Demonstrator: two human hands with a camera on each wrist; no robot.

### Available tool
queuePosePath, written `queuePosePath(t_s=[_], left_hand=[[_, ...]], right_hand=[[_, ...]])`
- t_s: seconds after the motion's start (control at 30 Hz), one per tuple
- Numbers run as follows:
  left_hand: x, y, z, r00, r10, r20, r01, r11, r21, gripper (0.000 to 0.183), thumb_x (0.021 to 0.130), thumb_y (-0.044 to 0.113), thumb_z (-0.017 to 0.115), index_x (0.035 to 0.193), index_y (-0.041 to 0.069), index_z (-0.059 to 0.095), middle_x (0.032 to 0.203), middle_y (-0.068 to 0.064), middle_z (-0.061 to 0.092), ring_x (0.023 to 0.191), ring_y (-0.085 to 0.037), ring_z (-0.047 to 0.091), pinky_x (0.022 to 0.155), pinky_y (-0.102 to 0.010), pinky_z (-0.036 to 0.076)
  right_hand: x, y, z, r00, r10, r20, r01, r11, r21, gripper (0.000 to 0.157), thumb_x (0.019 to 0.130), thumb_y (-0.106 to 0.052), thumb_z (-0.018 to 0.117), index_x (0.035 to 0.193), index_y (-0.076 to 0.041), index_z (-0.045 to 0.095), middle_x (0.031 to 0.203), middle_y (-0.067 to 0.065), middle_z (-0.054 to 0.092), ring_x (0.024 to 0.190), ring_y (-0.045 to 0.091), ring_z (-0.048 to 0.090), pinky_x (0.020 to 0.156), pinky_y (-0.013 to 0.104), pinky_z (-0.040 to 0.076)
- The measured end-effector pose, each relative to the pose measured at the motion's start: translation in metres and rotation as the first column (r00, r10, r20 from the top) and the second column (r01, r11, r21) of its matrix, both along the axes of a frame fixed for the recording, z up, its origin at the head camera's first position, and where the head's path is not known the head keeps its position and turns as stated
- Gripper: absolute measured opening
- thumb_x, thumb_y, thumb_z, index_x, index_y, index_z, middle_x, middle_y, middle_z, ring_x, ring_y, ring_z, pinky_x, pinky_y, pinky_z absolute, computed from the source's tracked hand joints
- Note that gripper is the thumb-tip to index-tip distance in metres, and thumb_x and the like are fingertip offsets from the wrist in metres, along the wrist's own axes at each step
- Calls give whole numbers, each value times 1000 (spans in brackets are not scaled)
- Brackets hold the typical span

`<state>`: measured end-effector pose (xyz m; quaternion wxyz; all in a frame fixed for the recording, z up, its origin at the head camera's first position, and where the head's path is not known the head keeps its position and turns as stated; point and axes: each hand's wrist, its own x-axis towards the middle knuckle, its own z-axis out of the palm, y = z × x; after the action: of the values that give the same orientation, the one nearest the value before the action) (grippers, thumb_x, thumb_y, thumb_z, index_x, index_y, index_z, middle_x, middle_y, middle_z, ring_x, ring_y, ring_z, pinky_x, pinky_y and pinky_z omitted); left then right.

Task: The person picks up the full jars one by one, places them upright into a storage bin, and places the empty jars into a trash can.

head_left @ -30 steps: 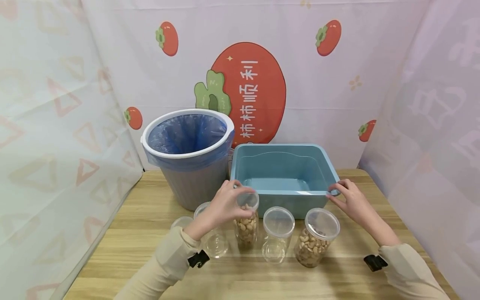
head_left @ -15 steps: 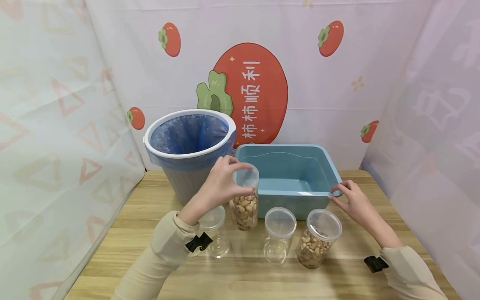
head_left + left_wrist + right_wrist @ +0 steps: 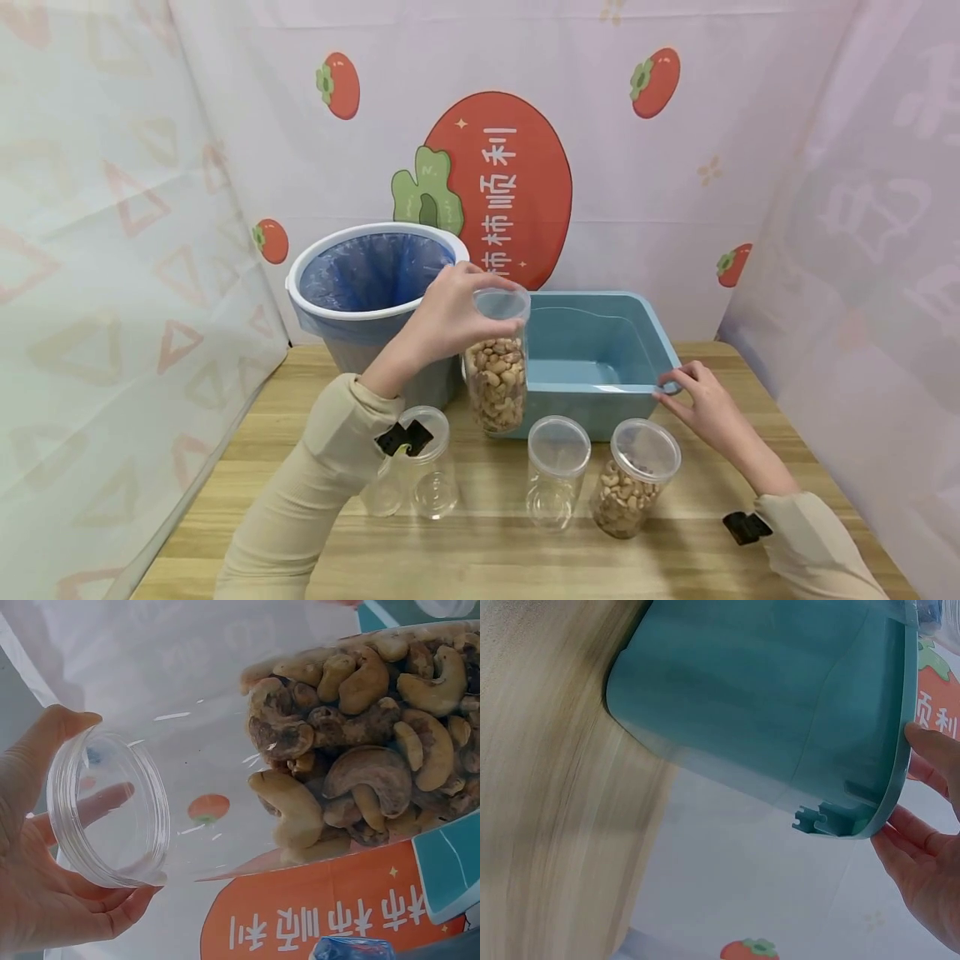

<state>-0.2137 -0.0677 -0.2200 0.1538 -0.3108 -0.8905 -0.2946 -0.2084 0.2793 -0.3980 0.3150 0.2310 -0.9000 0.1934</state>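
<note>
My left hand (image 3: 453,315) grips a clear jar of cashews (image 3: 495,379) by its lid, thumb and fingers round the rim. The jar is raised off the table, in front of the left end of a teal plastic tub (image 3: 585,417). In the left wrist view, cashews (image 3: 367,765) fill the jar's lower part, and the transparent lid (image 3: 109,810) sits between thumb and fingers. At the tub's front right corner, my right hand (image 3: 705,404) pinches the rim. The right wrist view shows thumb and fingers on either side of that rim (image 3: 898,776).
A second lidded jar of cashews (image 3: 633,479) stands before the tub's right end. Left of it is a lidded jar without nuts (image 3: 558,467); two more clear jars, one nearest me (image 3: 433,467), stand partly under my left sleeve. A lined waste bin (image 3: 375,312) stands back left.
My left hand has lifted the jar of cashews from the table, up and slightly right, toward the tub. The right hand keeps its hold on the tub's corner.
</note>
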Motion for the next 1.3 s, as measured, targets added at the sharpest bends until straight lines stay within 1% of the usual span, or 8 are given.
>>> queuePosePath(t_s=[0.1, 0.27, 0.4, 0.6, 0.77, 0.9, 1.1, 1.3], left_hand=[[-5, 4, 7, 1000, -1, 0, 1, 1000, -7, 37, 70, 33, 71, 101, 15, 68, 90, -3, 57, 87, -19, 45, 73, -34, 37], [-16, 9, 14, 1000, 13, 13, -13, 1000, -24, 38, 71, 34, 71, 104, 15, 67, 93, -5, 57, 91, -21, 45, 73, -33, 38], [-28, 13, 16, 999, 34, 28, -33, 999, -33, 41, 71, 36, 69, 107, 15, 65, 97, -5, 57, 95, -20, 43, 75, -34, 38], [-49, 17, 15, 999, 43, 10, -43, 999, -13, 42, 71, 35, 70, 106, 14, 65, 96, -5, 57, 95, -20, 42, 76, -34, 37], [-65, 21, 7, 999, 52, 3, -52, 999, 15, 42, 71, 35, 70, 106, 13, 65, 98, -9, 57, 95, -21, 41, 75, -33, 38], [-75, 26, -1, 997, 71, 10, -72, 997, 19, 42, 71, 35, 69, 106, 13, 65, 101, -9, 56, 100, -22, 41, 78, -35, 37], [-85, 33, -13, 993, 103, 51, -104, 995, 10, 43, 71, 37, 70, 106, 14, 65, 104, -10, 57, 104, -26, 39, 81, -38, 36], [-95, 42, -32, 993, 106, 49, -105, 994, -16, 40, 72, 39, 69, 105, 15, 65, 98, -4, 61, 99, -22, 42, 82, -35, 34]], right_hand=[[0, 0, 0, 1000, 0, -1, 0, 1000, -6, 26, 61, 1, 75, 80, -6, 59, 77, 10, 46, 66, 20, 45, 55, 36, 37], [1, -1, 1, 1000, 0, -2, 0, 1000, -8, 26, 61, 1, 75, 80, -6, 59, 77, 10, 46, 66, 20, 45, 54, 35, 37], [1, -2, 1, 1000, 1, -4, -1, 1000, -5, 26, 61, 1, 75, 80, -6, 59, 77, 9, 46, 65, 19, 43, 53, 34, 36], [2, -2, 1, 1000, -1, -5, 1, 1000, -1, 25, 61, 1, 75, 80, -6, 59, 77, 8, 46, 65, 17, 42, 53, 32, 36], [1, -1, 2, 1000, 3, -8, -3, 1000, 3, 25, 61, 1, 75, 80, -6, 59, 77, 9, 46, 64, 16, 41, 53, 32, 35], [2, -2, 2, 1000, 1, 2, -1, 1000, 1, 25, 62, 1, 75, 80, -6, 59, 77, 9, 46, 65, 17, 42, 54, 33, 36], [2, -2, 3, 1000, -2, 18, 2, 1000, -3, 24, 62, 0, 75, 80, -6, 60, 77, 8, 46, 66, 18, 45, 54, 34, 38], [2, -1, 2, 1000, -4, 13, 4, 1000, 1, 24, 62, 0, 75, 80, -7, 60, 77, 8, 46, 66, 17, 45, 54, 33, 37]])
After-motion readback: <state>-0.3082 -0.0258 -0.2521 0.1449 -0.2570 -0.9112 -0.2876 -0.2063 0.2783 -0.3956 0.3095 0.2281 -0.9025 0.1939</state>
